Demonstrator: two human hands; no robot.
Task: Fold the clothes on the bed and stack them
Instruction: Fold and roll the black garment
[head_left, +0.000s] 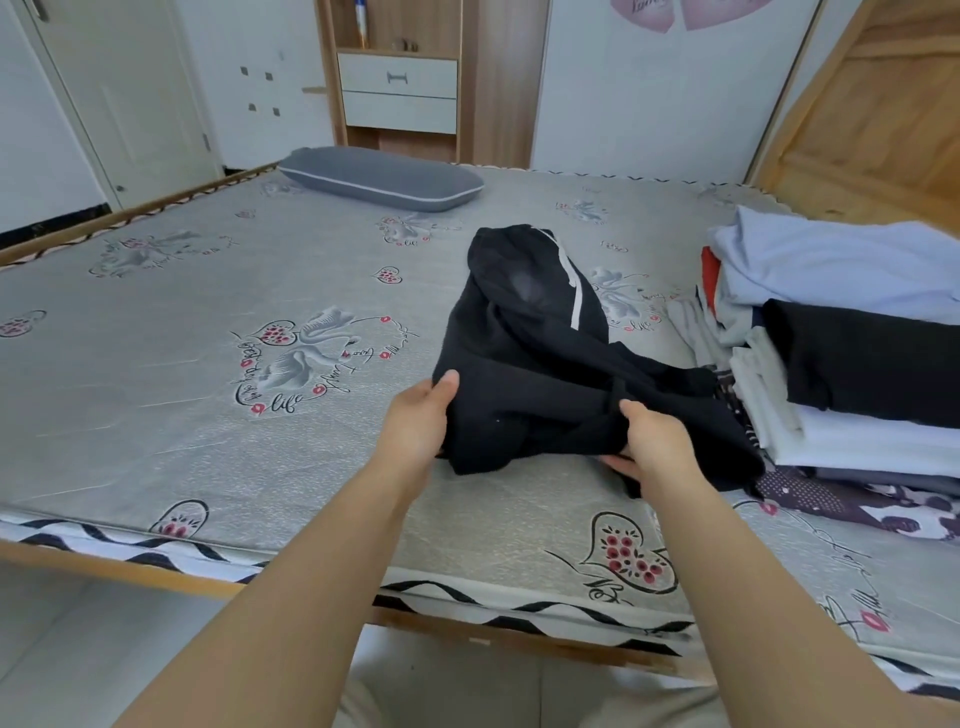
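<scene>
Black cloth is pinched in both my hands: left hand (415, 421) and right hand (652, 447) each curl round the near edge of the black garment (524, 353) mid-bed (208, 415). Its loose far end could unfold as I carry it to the stack (852, 364) just beside.

Light: bright, soft, even daylight; source not visible.
Shadows: faint; a thin soft one under the crumpled black cloth garment (524, 353) on the grey printed mattress (208, 322).
Glare: none; white panelled wall (649, 88) near washed out.
Detail loss: the garment's folds merge into flat black.
Distortion: wide-angle bend; wooden bed frame edge (130, 571) curves, forearms stretch at the bottom.
Focus: centre fairly sharp; far wooden shelf unit (400, 78) slightly soft.
</scene>
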